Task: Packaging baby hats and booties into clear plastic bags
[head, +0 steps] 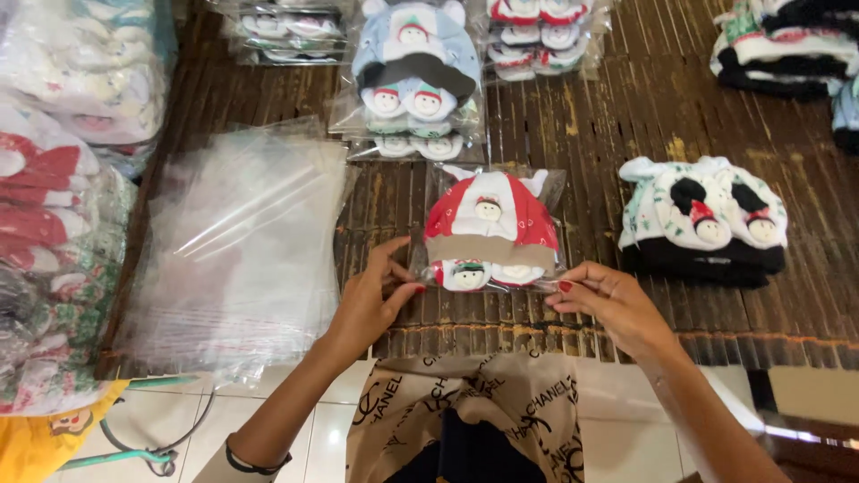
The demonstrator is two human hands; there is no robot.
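Right, here we are over a dark slatted wooden table, and both hands are on a clear plastic bag holding a red-and-white baby hat with a small snowman face, which lies flat at the centre of the table with its open end toward the person. The left hand is at the bag's 8 o'clock corner, thumb and fingers pinched shut on the plastic edge. The right hand, nails painted red, pinches the 4 o'clock corner the same way, fingertips closed on the film. Inside the bag, below the hat's tan band, sits a pair of small round mitts with faces.

At 9 o'clock from the bag, just beside the left hand, lies a thick stack of empty clear plastic bags, fanned a little and overhanging the table edge. At 12 o'clock sits a packed bag with a pale blue hat and matching small pieces, and more packed bags lie past it along the far edge. At 3 o'clock, apart from the right hand, rests an unbagged white-and-black patterned hat set with two small faces. Far out at 9 o'clock a heap of bagged red and green items is piled up. At 6 o'clock, the person's tan printed garment shows over the white tiled floor
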